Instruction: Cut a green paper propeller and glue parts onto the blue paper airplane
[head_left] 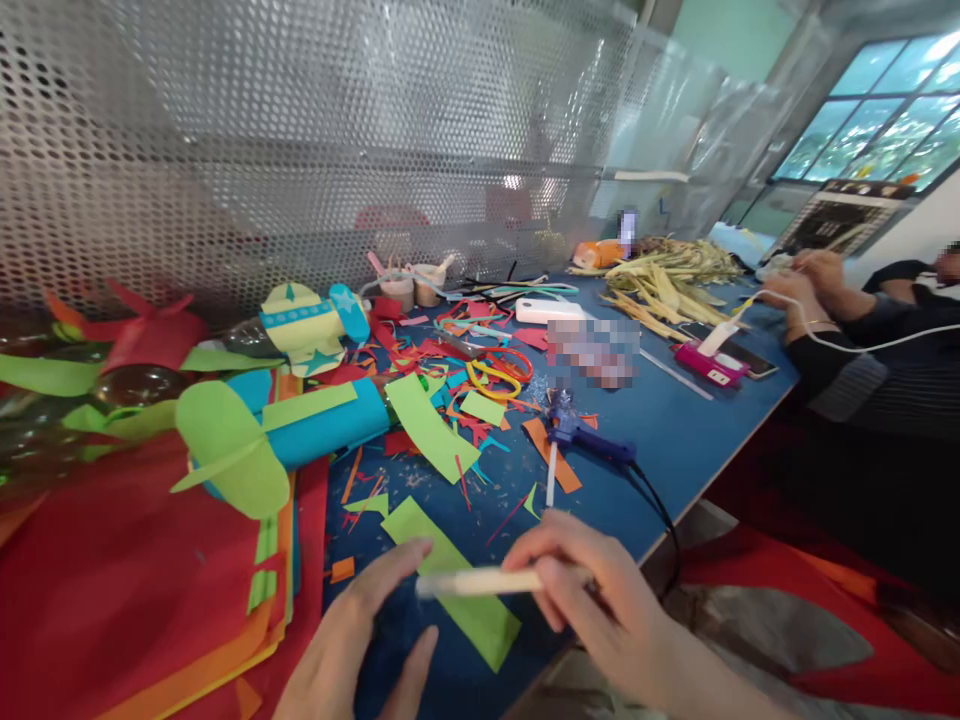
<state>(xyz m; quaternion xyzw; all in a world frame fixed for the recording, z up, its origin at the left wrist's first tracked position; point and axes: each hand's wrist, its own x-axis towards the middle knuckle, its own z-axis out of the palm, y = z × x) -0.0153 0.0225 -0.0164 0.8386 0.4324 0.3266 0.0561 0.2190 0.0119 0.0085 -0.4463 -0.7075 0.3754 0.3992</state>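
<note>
My right hand [600, 590] is closed around a cream-coloured pen [487, 581], which points left and has a slightly blurred grey tip. Under the pen a light green paper strip [442, 552] lies slanted on the blue table [660, 420]. My left hand [349, 640] is open, thumb and forefinger apart, with its forefinger near the pen's tip and the strip's left edge. Beyond the hands lies an airplane model [330, 425] made of blue and green paper, and a curved green paper piece [431, 430] rests against its right end.
Paper scraps and scissors [499, 375] with orange and yellow handles cover the table's middle. A blue glue gun [596, 440] lies to the right, its black cord over the edge. Red paper sheets [150, 580] are stacked at left. Another person's hands [806, 285] work at far right.
</note>
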